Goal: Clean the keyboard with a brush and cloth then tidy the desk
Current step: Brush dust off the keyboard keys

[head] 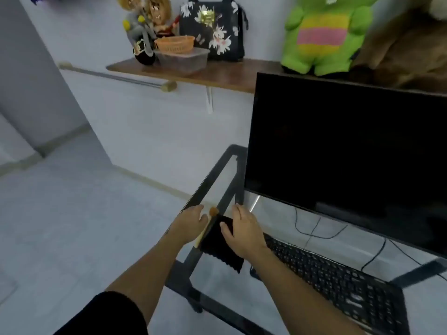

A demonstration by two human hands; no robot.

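Note:
On the glass desk's left end lies a small brush (202,234) with a pale handle and orange-brown bristles, pointing away from me. Right beside it lies a black cloth (217,245) with a zigzag edge. My left hand (191,222) rests flat at the desk's left edge, its thumb against the brush. My right hand (244,232) rests on the cloth's right side, thumb pressing on the fabric and fingers stretched forward. The black keyboard (333,281) lies to the right of the cloth, running toward the lower right.
A dark monitor (350,151) stands behind the keyboard on the black-framed glass desk (217,175), with cables (314,228) under it. A wall shelf (217,73) above carries dolls, an orange basket, a plastic box, a floral bag and a green plush toy. Open floor lies to the left.

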